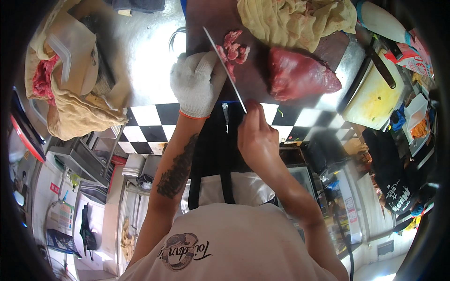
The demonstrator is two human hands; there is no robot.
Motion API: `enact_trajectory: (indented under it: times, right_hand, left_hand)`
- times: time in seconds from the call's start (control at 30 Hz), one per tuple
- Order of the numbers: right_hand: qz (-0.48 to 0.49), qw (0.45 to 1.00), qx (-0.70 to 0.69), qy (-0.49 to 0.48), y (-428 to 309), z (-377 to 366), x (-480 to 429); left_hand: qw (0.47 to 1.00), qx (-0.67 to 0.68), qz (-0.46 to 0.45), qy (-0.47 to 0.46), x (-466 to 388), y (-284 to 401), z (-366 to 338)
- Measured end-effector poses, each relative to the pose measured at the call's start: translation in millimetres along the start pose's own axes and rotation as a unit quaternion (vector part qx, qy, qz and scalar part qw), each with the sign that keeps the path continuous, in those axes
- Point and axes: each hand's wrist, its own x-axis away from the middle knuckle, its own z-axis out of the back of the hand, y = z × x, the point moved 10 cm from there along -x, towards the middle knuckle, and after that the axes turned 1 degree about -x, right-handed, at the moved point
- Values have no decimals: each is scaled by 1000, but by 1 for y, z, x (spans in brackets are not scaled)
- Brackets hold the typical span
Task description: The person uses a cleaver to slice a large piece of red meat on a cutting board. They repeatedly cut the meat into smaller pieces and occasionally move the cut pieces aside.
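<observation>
My right hand (259, 137) grips a knife (227, 68), its long thin blade slanting up and left across a dark brown cutting board (207, 15). My left hand (194, 80) wears a white knit glove with an orange cuff edge. Its fingers are curled at the board's left edge, close against the blade; whether they hold meat is hidden. Just past the blade lie several small cut pieces of raw red meat (232, 51). A large raw meat chunk (300, 75) rests on the board's right part, below a crumpled yellowish cloth (299, 21).
At left, a cloth-lined container (81, 109) holds raw meat (44, 79) and a clear plastic tub (79, 52). The steel table (147, 52) shines brightly. On the right are a yellow-stained white cutting board (374, 95), a dark-handled knife (381, 68) and a plastic tray with orange food (416, 119).
</observation>
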Motion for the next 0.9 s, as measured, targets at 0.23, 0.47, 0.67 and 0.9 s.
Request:
enact_trajectory:
  times: [0.23,0.47,0.67,0.9]
  right_hand:
    - [23,998,-23,49,-23,7,-60]
    - [56,969,-208,118,-10,49,-21]
    - [-66,874,-481,-29,15,30,-9]
    - [-123,829,-546,10,47,30,11]
  left_hand:
    - [999,2,23,-37,-2,-4,-1]
    - [967,155,194,57,11,-35,23]
    - [779,538,317,-53,11,-31,-16]
    - [728,505,433,-168,7,20,-18]
